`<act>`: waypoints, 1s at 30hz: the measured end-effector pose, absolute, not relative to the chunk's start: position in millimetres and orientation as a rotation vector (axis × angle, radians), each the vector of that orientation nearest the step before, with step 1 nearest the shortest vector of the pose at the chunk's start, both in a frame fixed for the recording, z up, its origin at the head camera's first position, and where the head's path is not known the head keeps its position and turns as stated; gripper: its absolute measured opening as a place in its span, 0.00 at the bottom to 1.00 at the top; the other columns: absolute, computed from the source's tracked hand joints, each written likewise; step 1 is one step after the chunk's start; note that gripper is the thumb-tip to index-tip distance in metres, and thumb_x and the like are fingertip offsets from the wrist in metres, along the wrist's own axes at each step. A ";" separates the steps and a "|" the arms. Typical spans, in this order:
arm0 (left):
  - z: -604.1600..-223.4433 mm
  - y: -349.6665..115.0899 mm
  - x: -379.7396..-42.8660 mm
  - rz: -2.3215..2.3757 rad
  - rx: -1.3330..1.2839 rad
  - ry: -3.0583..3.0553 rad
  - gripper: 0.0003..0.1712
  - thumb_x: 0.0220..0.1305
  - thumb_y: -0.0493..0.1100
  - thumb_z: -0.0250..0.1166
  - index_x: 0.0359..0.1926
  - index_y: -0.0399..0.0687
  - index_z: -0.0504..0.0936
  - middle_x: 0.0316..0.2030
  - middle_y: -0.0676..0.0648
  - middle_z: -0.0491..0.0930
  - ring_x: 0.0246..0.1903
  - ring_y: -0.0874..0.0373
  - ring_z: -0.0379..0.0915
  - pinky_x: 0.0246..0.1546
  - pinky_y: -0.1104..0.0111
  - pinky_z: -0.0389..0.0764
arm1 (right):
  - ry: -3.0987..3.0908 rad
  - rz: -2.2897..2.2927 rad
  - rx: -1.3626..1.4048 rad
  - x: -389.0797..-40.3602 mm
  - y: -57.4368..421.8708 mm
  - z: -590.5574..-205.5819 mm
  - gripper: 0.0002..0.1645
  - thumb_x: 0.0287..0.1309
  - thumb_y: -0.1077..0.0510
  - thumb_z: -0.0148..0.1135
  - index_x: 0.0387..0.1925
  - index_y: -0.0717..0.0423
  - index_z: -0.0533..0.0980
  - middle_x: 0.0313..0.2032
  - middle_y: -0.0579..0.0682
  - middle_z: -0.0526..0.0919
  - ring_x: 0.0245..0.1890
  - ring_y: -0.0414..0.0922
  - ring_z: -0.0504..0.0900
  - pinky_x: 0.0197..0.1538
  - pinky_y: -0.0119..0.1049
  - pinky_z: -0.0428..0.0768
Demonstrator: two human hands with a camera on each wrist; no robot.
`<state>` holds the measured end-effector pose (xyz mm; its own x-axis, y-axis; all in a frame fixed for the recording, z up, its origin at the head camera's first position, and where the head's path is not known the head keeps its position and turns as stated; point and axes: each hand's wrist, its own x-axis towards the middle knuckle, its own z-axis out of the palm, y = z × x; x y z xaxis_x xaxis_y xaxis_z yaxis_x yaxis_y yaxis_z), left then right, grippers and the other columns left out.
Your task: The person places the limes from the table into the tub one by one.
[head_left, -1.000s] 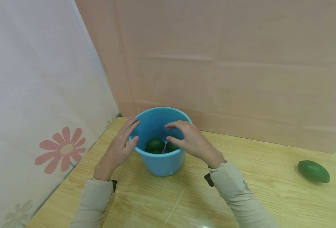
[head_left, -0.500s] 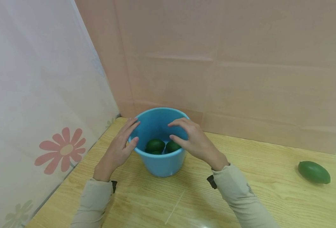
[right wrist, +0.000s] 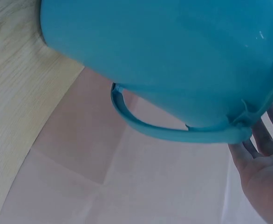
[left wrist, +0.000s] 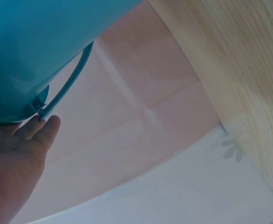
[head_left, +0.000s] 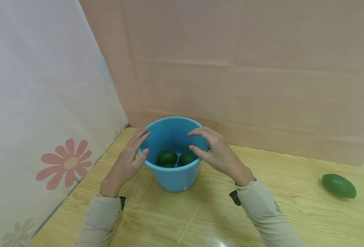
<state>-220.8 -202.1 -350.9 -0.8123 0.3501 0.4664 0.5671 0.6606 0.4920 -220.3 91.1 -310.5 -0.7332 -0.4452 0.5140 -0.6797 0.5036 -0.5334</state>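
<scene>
A light blue bucket (head_left: 174,178) stands upright on the wooden table, its bail handle (left wrist: 67,86) hanging down behind. Dark green oval fruits (head_left: 167,157) lie at its bottom, with a second fruit (head_left: 186,159) beside the first and part of another below. My left hand (head_left: 127,159) is at the bucket's left rim, fingers fairly straight and fingertips right over the edge. On the other side, my right hand (head_left: 217,151) hovers at the right rim, loosely curved, thumb and fingers apart with nothing between them. The right wrist view shows its fingers beside the handle's joint (right wrist: 241,133).
Another green pointed oval fruit (head_left: 338,186) lies on the table (head_left: 281,202) far to the right. A beige-pink sheet (head_left: 262,85) rises behind the table. A white sheet with flower prints (head_left: 55,113) borders it on the left.
My right hand has drawn rightward from over the bucket's inside to its right rim, uncovering more of the right fruit. My left hand and the bucket have hardly moved.
</scene>
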 end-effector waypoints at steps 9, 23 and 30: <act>-350.6 -202.3 -221.0 -0.914 -0.736 -2.542 0.29 0.68 0.48 0.47 0.69 0.53 0.56 0.70 0.50 0.51 0.72 0.52 0.36 0.64 0.43 0.54 | -2.456 1.060 0.898 -217.3 110.5 -309.4 0.23 0.53 0.56 0.64 0.53 0.48 0.72 0.53 0.44 0.74 0.54 0.45 0.74 0.53 0.42 0.76; -350.7 -203.0 -220.4 -0.920 -0.739 -2.539 0.29 0.68 0.48 0.47 0.69 0.52 0.56 0.70 0.50 0.51 0.72 0.52 0.36 0.63 0.42 0.54 | -2.409 0.967 0.882 -217.2 136.0 -313.5 0.24 0.51 0.54 0.66 0.52 0.49 0.73 0.51 0.44 0.77 0.55 0.41 0.73 0.57 0.42 0.73; -350.4 -202.9 -219.7 -0.927 -0.740 -2.540 0.29 0.68 0.49 0.47 0.69 0.53 0.56 0.70 0.50 0.50 0.72 0.52 0.36 0.63 0.42 0.54 | -2.445 0.943 0.823 -213.9 147.0 -313.6 0.25 0.51 0.56 0.65 0.53 0.48 0.73 0.53 0.45 0.76 0.57 0.43 0.72 0.57 0.44 0.72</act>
